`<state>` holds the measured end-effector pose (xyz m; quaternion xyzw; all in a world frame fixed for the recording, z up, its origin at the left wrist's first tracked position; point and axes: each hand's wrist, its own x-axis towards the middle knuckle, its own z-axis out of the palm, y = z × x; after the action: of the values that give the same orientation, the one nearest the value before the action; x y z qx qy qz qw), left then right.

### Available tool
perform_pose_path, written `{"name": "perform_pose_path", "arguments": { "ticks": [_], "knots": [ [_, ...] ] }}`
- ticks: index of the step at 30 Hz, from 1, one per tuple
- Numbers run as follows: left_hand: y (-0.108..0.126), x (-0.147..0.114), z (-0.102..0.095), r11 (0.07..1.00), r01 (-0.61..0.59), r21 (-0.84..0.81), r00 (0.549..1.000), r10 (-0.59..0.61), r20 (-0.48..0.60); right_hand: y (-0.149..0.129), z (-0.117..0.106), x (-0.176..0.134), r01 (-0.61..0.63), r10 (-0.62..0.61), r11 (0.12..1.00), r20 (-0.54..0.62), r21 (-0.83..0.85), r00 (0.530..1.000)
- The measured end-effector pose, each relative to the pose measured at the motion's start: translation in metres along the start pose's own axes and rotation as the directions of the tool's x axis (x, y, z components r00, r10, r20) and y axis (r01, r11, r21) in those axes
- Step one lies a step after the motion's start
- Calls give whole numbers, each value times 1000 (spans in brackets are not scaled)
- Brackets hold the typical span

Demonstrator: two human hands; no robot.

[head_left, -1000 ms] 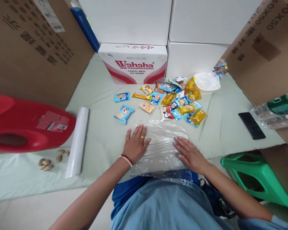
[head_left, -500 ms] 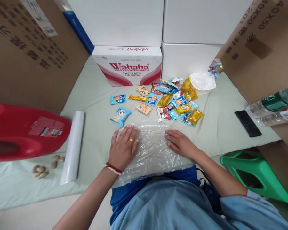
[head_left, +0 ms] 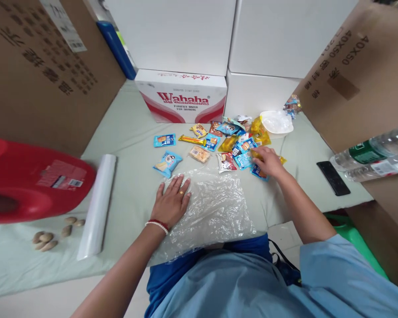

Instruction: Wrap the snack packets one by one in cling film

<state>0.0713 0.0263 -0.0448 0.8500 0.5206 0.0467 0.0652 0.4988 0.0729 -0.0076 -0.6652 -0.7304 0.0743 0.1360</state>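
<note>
L hand [head_left: 170, 202] flat on L side of clear plastic [head_left: 215, 210], fingers slightly spread. Plastic lies at bench [head_left: 132, 132] front edge. R hand [head_left: 268, 162] at R end of snack pkts [head_left: 243, 160], fingers curled; can't tell if gripping.

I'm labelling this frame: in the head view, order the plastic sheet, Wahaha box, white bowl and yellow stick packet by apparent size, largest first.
1. Plastic sheet and Wahaha box: unsure which is larger; the sheet is nearer the camera.
2. White bowl
3. Yellow stick packet

The plastic sheet [head_left: 215, 207] is glossy, the cloth [head_left: 132, 132] matt.
</note>
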Motion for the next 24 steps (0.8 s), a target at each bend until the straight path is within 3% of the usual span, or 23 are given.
{"name": "perform_pose_path", "arguments": {
  "ticks": [3, 6, 11, 15, 18, 21, 24],
  "knots": [
    [-1, 0, 2, 1000, -5, 6, 1000, 5, -17, -3, -4, 10, 138, -144, 988, 95, 68, 985],
    [-1, 0, 3, 1000, -6, 15, 1000, 7, -27, -8, -4, 34, 72, -72, 997, 19, -33, 997],
    [-1, 1, 1, 1000, -3, 3, 1000, 3, -19, -7, -9, 73, 3, 25, 969, 112, -247, 993],
    [-2, 1, 4, 1000, -4, -9, 999, 4, -32, -8, -21, 82, -91, 106, 953, 38, -288, 994],
    [-4, 1, 5, 1000, -6, -15, 999, 6, -43, -13, -20, 81, 65, -50, 965, 67, -255, 996],
    [-4, 1, 4, 1000, -10, -10, 999, 9, -41, -24, -9, 81, 308, -265, 935, 227, -177, 937],
    [-3, 1, 2, 1000, -13, 2, 999, 13, -32, -38, 1, 85, 365, -298, 912, 310, -187, 903]
  ]
}}
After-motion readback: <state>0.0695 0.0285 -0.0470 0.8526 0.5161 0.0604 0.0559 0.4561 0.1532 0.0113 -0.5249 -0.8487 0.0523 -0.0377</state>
